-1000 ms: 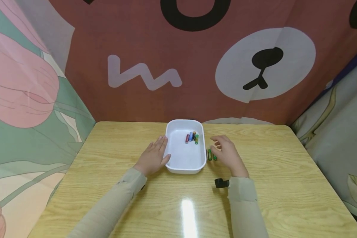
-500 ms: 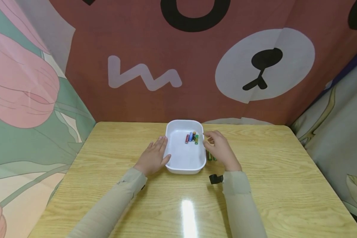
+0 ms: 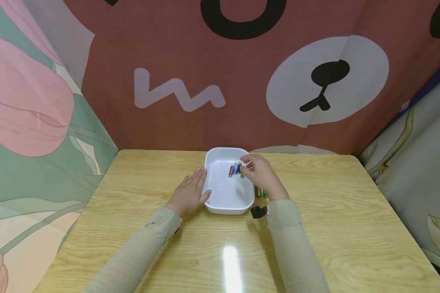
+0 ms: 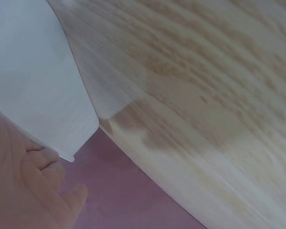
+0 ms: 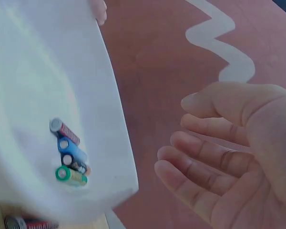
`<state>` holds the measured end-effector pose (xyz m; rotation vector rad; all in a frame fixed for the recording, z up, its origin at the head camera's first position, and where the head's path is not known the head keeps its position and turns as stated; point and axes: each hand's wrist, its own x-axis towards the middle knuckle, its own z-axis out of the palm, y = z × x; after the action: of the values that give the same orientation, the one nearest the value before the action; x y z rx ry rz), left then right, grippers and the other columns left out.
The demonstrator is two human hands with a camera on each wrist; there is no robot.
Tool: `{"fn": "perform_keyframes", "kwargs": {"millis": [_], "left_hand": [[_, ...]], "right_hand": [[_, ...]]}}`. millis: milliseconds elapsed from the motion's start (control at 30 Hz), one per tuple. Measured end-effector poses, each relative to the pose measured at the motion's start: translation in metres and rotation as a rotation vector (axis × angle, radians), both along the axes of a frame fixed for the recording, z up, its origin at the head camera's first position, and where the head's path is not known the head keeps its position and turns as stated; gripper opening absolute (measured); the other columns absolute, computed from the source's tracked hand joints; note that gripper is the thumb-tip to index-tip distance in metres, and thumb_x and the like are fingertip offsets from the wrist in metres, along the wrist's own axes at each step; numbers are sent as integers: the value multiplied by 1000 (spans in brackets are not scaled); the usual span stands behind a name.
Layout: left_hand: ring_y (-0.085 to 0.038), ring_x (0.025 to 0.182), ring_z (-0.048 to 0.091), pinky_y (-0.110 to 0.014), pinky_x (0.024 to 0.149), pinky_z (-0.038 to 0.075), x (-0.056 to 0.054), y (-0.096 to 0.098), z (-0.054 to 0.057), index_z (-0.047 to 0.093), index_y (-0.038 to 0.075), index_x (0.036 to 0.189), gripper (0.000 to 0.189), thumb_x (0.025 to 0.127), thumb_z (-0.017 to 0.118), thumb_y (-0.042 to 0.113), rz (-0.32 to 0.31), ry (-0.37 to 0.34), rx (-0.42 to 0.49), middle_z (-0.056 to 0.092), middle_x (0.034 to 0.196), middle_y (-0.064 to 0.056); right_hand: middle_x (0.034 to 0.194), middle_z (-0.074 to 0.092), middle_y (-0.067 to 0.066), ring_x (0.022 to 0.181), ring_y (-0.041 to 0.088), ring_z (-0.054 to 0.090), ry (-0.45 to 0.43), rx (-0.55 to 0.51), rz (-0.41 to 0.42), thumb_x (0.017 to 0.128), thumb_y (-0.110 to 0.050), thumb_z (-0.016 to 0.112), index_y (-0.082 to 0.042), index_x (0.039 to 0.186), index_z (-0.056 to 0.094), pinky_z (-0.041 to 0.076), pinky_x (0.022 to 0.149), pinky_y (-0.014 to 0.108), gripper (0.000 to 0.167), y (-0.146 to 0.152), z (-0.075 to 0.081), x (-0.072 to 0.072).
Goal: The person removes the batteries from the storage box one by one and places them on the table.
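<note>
A white plastic tray [image 3: 223,193] stands on the table, its left rim touched by my left hand [image 3: 187,196], which lies with straight fingers. In the left wrist view those fingers [image 4: 43,164] are at the tray's edge. My right hand [image 3: 262,176] hovers over the tray's right rim. Its fingers [image 5: 195,148] are loosely bent with nothing between them and the thumb. Inside the tray lie a red battery [image 5: 67,131], a blue battery [image 5: 73,150], a black battery [image 5: 77,164] and a green battery [image 5: 72,176], side by side.
Beside the tray's right wall lie green batteries [image 3: 259,193], partly under my right hand in the head view. A dark red battery [image 5: 32,223] shows outside the tray in the right wrist view. A brown printed cloth [image 3: 190,130] hangs behind the wooden table [image 3: 352,211].
My right hand has moved left and farther back, from beside the green batteries to over the tray's right side. The left hand and the tray have stayed put.
</note>
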<state>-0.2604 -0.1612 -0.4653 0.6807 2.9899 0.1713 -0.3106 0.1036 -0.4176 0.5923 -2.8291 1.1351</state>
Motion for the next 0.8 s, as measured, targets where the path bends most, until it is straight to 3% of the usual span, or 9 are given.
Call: {"fn": "perform_keyframes", "kwargs": {"millis": [267,467,800], "left_hand": [[-34,154,16,-53,122,22,1,0,0,19,-7,158,74,108,35,44,-9,35,31,18,166,-21],[-32,155,12,-52,123,20,1,-1,-1,15,-5,159,74,108,32,46,-5,12,17,14,167,-19],[-31,155,11,-51,124,18,1,-1,-1,13,-4,160,74,108,32,46,6,-4,26,12,168,-17]], "right_hand": [[124,63,18,108,32,65,-49,8,16,98,-16,63,0,133,62,59,87,43,38,-14,3,-11],[125,64,18,109,32,64,-98,5,-18,99,-17,64,0,133,62,57,90,44,38,-23,5,-19],[121,67,19,109,33,64,-127,-30,-51,98,-13,65,3,129,64,56,93,43,35,-34,-8,-35]]}}
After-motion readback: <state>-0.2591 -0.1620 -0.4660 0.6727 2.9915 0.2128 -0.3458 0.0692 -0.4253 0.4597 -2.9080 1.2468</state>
